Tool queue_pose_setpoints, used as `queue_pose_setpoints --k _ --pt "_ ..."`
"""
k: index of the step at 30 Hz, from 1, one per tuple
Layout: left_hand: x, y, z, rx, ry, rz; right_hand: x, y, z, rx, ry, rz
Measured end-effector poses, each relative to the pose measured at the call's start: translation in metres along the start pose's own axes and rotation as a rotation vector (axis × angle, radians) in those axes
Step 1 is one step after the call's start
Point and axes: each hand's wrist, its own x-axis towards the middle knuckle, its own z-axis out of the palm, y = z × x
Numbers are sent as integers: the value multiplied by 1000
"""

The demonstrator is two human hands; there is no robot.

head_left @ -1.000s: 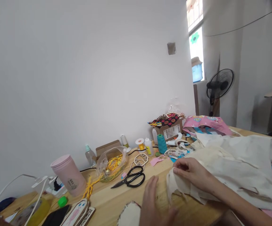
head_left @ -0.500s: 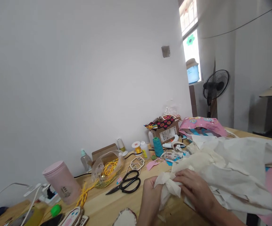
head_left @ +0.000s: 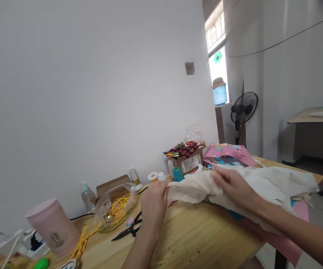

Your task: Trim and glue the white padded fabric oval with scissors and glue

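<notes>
Low in the middle of the frame, the left hand [head_left: 155,194] gripped one end of a white cloth [head_left: 192,188], and the right hand [head_left: 231,183] held it farther right, the cloth drawn out between them over the wooden table [head_left: 200,235]. Black scissors [head_left: 123,234] lay at lower centre-left. A pink tumbler [head_left: 52,228] stood at lower left, a fan [head_left: 242,109] at right, a teal thread cone [head_left: 177,175] below centre.

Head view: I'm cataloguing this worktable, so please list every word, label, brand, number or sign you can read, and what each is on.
No text can be read with certainty.
Pink cylindrical lidded cup: dark printed characters, too blurred to read.
White rectangular paper label on the brown cardboard box: print too small to read.
Translucent blue plastic water jug by the window: faint marks, unreadable.
</notes>
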Motion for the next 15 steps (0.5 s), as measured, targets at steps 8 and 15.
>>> queue_pose_setpoints --k 8,15 --pt "-59 -49 -3 95 -47 -96 -73 -10 31 -276 -599 -541" --pt "-111 -76 36 -310 -87 -122 -78 -4 10 5 -668 -227"
